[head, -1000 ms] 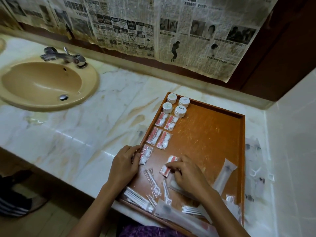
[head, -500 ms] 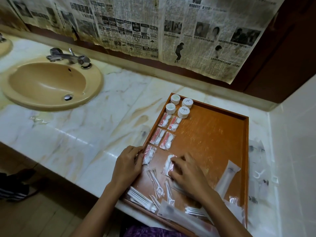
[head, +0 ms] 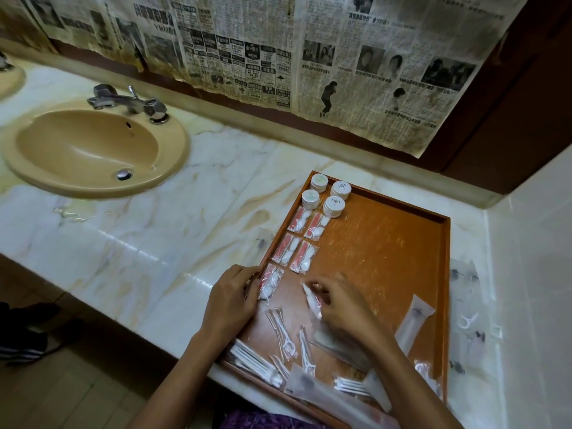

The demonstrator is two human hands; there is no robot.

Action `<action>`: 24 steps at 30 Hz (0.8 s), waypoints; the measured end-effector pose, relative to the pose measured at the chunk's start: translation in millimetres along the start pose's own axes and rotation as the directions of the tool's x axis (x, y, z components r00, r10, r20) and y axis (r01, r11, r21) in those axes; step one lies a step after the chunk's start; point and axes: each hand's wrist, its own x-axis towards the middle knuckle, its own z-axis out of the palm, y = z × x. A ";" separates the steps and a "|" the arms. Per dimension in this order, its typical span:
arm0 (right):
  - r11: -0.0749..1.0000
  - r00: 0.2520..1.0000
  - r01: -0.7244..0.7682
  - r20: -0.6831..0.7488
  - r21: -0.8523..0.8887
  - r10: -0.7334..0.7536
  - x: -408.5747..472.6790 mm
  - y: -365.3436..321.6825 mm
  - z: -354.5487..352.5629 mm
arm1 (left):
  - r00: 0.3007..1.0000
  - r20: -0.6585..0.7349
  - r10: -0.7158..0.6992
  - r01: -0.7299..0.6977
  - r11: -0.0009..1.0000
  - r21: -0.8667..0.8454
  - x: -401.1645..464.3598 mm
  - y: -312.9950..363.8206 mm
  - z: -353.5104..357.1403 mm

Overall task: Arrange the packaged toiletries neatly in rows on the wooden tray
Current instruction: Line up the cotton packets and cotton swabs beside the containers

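My right hand [head: 343, 308] had lifted the sixth packet [head: 311, 300], pinched, off the wooden tray [head: 387, 243]; my left hand [head: 232, 300] still steadied the fifth packet [head: 270, 281] at its left edge. Row incomplete.

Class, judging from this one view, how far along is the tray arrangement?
Done: four round white containers and four red-and-white packets sit in paired rows. In hand: the right hand pinches a sixth packet; the left hand touches the fifth packet. Left: floss picks and long sachets lie loose at the wooden tray's near end.
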 end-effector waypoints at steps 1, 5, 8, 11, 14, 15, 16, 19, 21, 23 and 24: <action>0.999 1.000 0.000 -0.026 -0.052 -0.001 -0.4 1.0 -1.1 | 1.000 0.000 -0.003 0.003 1.000 -0.002 0.0 -0.2 -0.1; 0.966 0.984 -0.048 -0.180 -0.255 0.001 -7.7 3.0 -5.7 | 1.000 -0.002 -0.008 0.008 1.000 -0.003 -0.4 -1.1 0.2; 0.975 0.976 -0.050 -0.216 -0.217 0.002 -12.4 -3.1 -4.7 | 1.000 -0.002 -0.013 0.013 1.000 -0.002 -0.4 -1.5 0.3; 0.978 0.989 -0.002 -0.145 -0.208 -0.029 -15.8 -5.8 0.2 | 1.000 -0.003 -0.016 0.016 1.000 -0.005 -0.3 -1.6 0.2; 0.962 0.984 0.012 -0.170 -0.273 -0.061 -15.0 0.3 -3.8 | 1.000 -0.006 -0.023 0.023 1.000 -0.014 0.0 0.1 0.3; 0.956 0.983 0.010 -0.175 -0.295 -0.064 -14.9 1.6 -5.3 | 1.000 -0.007 -0.025 0.025 1.000 -0.014 0.2 0.3 0.2; 0.954 0.982 0.009 -0.176 -0.301 -0.064 -15.1 2.0 -6.4 | 1.000 -0.008 -0.025 0.025 1.000 -0.015 0.3 0.3 0.3; 0.967 0.983 0.038 -0.163 -0.250 -0.081 -16.6 0.5 -5.1 | 1.000 -0.006 -0.022 0.022 1.000 -0.016 -0.2 0.4 -0.1; 0.966 0.983 0.081 -0.142 -0.244 -0.118 -19.1 -1.1 -2.0 | 1.000 -0.010 -0.021 0.021 1.000 -0.017 -0.4 0.5 -0.4; 0.957 0.976 0.149 -0.119 -0.250 -0.183 -20.7 -3.0 1.6 | 1.000 -0.014 -0.023 0.023 1.000 -0.020 -0.5 0.7 -0.3; 0.952 0.970 0.184 -0.110 -0.243 -0.216 -21.0 -4.1 3.7 | 1.000 -0.015 -0.024 0.024 1.000 -0.019 -0.2 0.9 0.0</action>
